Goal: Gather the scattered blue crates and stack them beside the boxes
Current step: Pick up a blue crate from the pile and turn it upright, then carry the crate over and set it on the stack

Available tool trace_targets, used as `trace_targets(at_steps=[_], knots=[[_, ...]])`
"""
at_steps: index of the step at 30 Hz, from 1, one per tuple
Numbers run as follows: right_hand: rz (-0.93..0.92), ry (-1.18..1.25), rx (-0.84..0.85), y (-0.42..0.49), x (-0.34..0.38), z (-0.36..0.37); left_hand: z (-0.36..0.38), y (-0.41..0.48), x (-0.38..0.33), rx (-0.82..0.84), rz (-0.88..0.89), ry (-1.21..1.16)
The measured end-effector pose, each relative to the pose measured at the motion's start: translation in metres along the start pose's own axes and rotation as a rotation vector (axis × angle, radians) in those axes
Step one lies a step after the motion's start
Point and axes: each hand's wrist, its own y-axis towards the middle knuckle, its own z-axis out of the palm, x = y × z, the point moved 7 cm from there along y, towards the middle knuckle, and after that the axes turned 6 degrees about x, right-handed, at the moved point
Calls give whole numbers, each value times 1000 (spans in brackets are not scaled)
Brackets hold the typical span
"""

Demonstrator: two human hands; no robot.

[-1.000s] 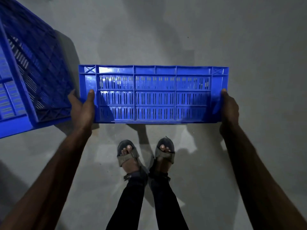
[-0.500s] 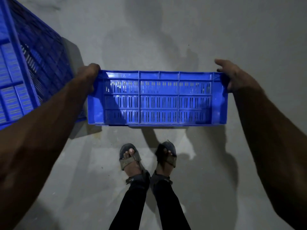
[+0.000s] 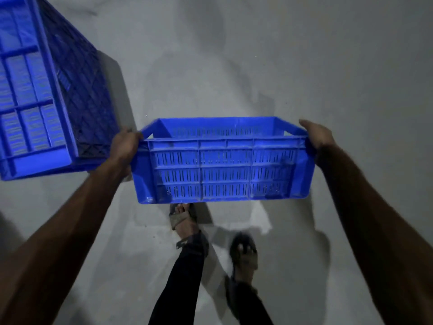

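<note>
Spanning between them, the blue crate (image 3: pixel 222 167) is gripped by left hand (image 3: pixel 125 146) and right hand (image 3: pixel 316 136).

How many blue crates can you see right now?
2. One crate is held between the left hand and right hand; a second crate sits upper left, cut off by the frame. Others may be out of view.

Blue slotted plastic crate (image 3: pixel 222 170): upright, open top facing up, empty, long side toward the camera, raised above the grey floor. Second blue crate (image 3: pixel 46 90), larger in view: at upper left, lattice side wall visible, just beside the first.
</note>
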Motion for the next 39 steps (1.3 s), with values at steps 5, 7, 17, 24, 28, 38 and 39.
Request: trace_targets(at_steps=[5, 7, 17, 24, 28, 38, 39], knots=[[-90, -198, -185, -30, -30, -6, -9, -27, 53, -62, 33, 31], [-90, -218, -185, -35, -50, -9, -7, -42, 74, -100, 20, -8], [-136, -138, -302, -58, -191, -10, 8, -95, 193, -108, 20, -119], [52, 87, -389, -52, -300, 3, 31, -106, 274, 10, -23, -250], [88, 177, -347, -39, -344, 12, 43, -102, 311, 6, -27, -303], [-115, 21, -285, -38, -345, 27, 56, -101, 318, 15, 117, -258], [-120, 23, -272, -39, -340, 24, 54, -99, 313, 38, 108, -248]])
